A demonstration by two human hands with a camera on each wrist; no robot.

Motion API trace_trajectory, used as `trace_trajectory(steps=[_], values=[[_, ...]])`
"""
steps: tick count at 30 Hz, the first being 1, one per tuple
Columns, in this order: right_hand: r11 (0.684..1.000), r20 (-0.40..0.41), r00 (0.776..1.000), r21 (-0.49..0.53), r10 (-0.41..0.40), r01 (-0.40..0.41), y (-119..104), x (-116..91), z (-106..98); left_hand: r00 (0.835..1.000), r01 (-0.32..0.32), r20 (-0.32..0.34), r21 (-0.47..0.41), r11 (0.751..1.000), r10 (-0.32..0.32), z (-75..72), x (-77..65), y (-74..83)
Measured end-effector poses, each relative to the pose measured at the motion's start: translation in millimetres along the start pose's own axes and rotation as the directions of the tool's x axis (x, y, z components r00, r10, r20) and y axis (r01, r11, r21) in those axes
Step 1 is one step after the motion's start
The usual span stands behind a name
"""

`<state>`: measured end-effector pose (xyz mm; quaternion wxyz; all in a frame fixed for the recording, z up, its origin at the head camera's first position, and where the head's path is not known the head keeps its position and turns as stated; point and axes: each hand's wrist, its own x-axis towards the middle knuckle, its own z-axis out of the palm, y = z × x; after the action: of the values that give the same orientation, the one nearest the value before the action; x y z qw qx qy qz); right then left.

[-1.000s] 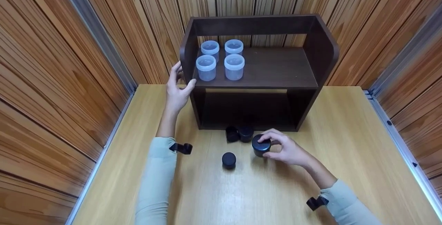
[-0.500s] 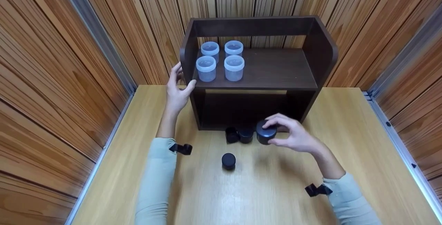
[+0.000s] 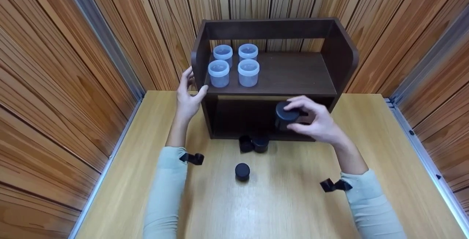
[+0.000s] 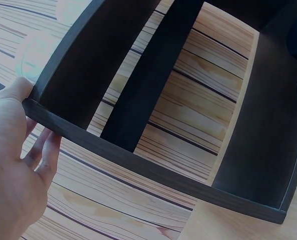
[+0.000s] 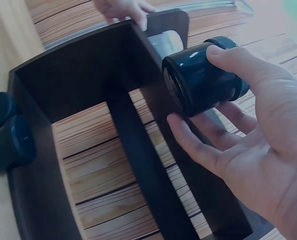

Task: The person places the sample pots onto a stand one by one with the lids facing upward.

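Four cups (image 3: 248, 76) at left on the upper board (image 3: 296, 72) of the shelf (image 3: 339, 54), three containers (image 3: 242, 173) before it on the table (image 3: 285, 206).

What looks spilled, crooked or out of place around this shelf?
Nothing looks spilled or damaged. The four clear cups stand upright on the shelf. Slightly odd: one small black container stands alone on the table, apart from the pair near the shelf's front.

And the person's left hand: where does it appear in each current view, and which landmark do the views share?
Head: the left hand is left of centre, near mid-height.
Left wrist: the left hand is along the left edge, mostly in the lower half.
Right wrist: the left hand is at the top edge, slightly left of centre, partly cut off.
Shared landmark: the dark shelf, which this hand grips.
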<state>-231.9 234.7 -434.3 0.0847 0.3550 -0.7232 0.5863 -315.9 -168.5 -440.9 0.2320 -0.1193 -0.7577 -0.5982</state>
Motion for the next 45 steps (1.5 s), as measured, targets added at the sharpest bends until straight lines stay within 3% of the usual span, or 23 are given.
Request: trace_trajectory(steps=[8,18,28,45], values=[[0.993,-0.2,0.979,0.111,0.049,-0.027,-9.7,27.4,-2.0,1.0,0.006,0.0,-0.007,1.0,-0.006,1.1,-2.9,0.3],[0.999,-0.358,0.932,0.011,0.052,-0.051,-12.1,59.0,-12.6,1.0,0.001,0.007,-0.002,1.0,-0.001,-0.7,-1.0,1.6],[0.996,-0.342,0.937,-0.02,0.073,-0.085,-14.7,95.4,-14.0,1.0,-0.001,0.001,0.001,1.0,0.001,0.1,-1.9,0.5],[0.99,-0.338,0.935,-0.044,0.111,-0.134,4.5,139.1,-8.1,1.0,-0.015,-0.002,0.007,1.0,0.015,1.7,-0.7,0.5]])
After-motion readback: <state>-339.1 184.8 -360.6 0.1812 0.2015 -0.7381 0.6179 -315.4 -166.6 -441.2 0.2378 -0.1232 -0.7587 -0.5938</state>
